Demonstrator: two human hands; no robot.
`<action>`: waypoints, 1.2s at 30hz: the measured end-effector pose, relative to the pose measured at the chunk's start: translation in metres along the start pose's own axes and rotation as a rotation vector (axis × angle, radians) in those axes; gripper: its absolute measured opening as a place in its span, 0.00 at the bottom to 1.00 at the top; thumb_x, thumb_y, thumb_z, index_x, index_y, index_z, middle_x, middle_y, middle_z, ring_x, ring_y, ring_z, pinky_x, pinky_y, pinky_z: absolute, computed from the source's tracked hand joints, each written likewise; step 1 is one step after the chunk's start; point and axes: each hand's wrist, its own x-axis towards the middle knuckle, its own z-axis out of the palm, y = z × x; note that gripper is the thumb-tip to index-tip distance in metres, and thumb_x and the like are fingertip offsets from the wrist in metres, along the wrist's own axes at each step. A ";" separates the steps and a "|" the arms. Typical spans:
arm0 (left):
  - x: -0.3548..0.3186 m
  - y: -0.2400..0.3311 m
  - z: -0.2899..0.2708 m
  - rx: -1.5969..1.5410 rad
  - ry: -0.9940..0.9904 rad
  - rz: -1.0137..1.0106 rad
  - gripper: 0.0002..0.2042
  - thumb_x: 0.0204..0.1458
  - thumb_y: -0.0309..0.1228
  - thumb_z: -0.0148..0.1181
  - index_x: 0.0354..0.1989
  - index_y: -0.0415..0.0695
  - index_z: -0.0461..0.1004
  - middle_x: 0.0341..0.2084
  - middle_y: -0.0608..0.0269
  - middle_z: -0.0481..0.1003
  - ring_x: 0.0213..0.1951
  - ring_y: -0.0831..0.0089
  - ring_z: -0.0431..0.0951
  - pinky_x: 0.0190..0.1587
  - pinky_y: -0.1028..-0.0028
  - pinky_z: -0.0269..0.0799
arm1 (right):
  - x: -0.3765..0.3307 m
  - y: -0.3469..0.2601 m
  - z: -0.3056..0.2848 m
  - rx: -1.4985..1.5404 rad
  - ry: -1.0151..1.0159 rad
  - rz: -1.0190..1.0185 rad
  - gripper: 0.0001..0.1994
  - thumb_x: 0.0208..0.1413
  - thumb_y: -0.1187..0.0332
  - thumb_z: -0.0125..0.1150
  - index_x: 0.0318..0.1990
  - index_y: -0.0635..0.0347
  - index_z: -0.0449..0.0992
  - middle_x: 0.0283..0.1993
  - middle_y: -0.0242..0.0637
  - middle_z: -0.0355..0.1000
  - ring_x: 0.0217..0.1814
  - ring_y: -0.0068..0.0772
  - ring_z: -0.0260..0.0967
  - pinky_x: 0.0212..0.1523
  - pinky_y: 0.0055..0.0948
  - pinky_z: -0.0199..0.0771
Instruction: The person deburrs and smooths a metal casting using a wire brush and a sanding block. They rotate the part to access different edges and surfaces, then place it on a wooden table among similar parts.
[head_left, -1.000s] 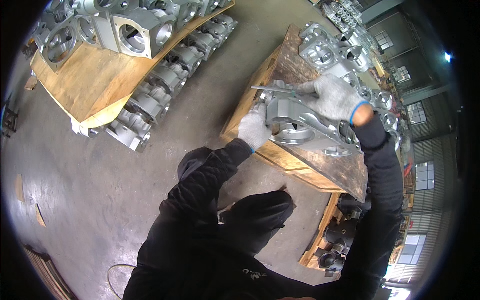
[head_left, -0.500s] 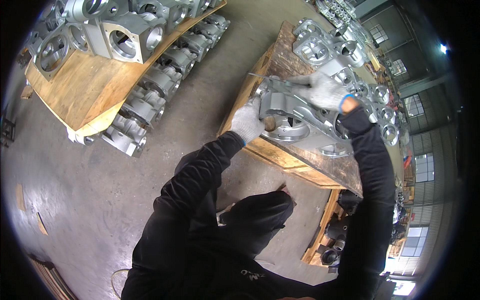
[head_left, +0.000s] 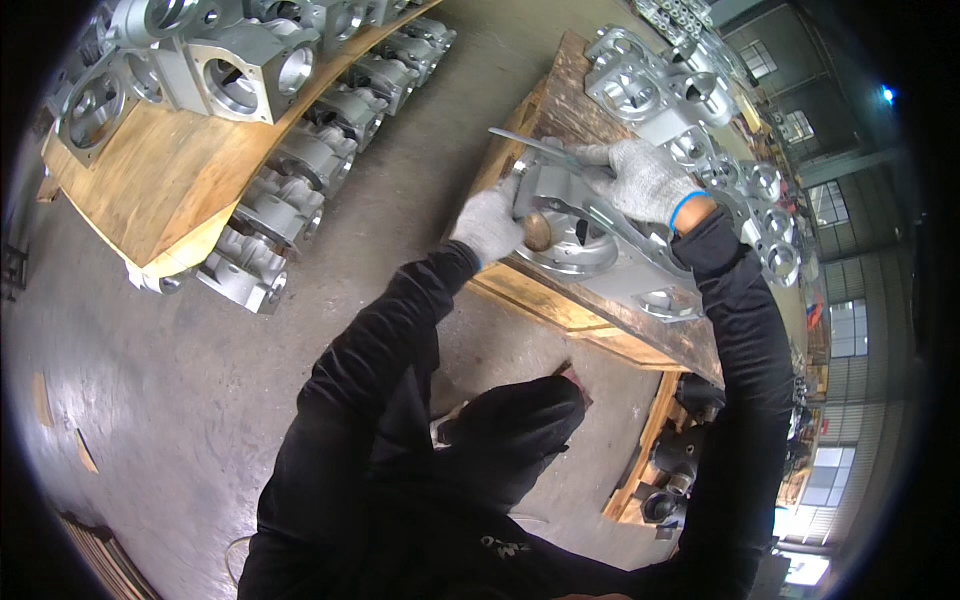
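Note:
My left hand [head_left: 488, 226], in a pale knit glove, is closed at the left side of a silvery metal casting [head_left: 555, 190]. A brown, rounded end of what looks like a wooden handle [head_left: 537, 232] sticks out beside its fingers; the rest of that piece is hidden. Across the casting's far side, my right hand [head_left: 645, 183], gloved likewise, has its fingers bent over a thin, flat grey strip [head_left: 525, 140] resembling a file. The strip's free end points left beyond the casting. Large round openings show in the casting, which rests on a wooden crate top [head_left: 568, 95].
More silvery castings [head_left: 628, 88] stand along the crate's far right. To the left, a plywood board [head_left: 150, 185] bears similar parts, with castings [head_left: 245, 270] beneath its edge. Dark parts [head_left: 675, 460] lie on a pallet by my right arm. Concrete floor [head_left: 200, 400] lies between.
My left hand has shifted slightly left and up, and more of the brown rounded end shows. The strip's free end sits a little higher and further left under my right hand.

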 end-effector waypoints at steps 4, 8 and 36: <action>0.000 0.002 -0.003 0.026 -0.005 0.045 0.23 0.51 0.32 0.66 0.54 0.36 0.72 0.49 0.37 0.78 0.52 0.41 0.79 0.55 0.52 0.76 | -0.004 -0.007 -0.006 -0.117 -0.070 -0.008 0.22 0.61 0.64 0.58 0.64 0.49 0.78 0.45 0.52 0.82 0.47 0.54 0.81 0.52 0.46 0.80; 0.002 0.001 -0.006 0.028 -0.025 0.023 0.24 0.51 0.32 0.66 0.56 0.36 0.72 0.49 0.37 0.78 0.52 0.41 0.79 0.56 0.52 0.75 | 0.000 -0.022 -0.021 -0.180 -0.045 -0.062 0.21 0.63 0.64 0.58 0.64 0.42 0.79 0.42 0.50 0.82 0.44 0.53 0.81 0.49 0.47 0.80; 0.003 -0.003 -0.005 0.045 -0.085 0.004 0.31 0.52 0.32 0.67 0.64 0.38 0.66 0.51 0.37 0.78 0.53 0.41 0.79 0.56 0.51 0.76 | 0.050 -0.007 -0.025 0.076 -0.277 -0.055 0.25 0.67 0.56 0.56 0.68 0.55 0.74 0.50 0.54 0.82 0.48 0.43 0.82 0.56 0.38 0.77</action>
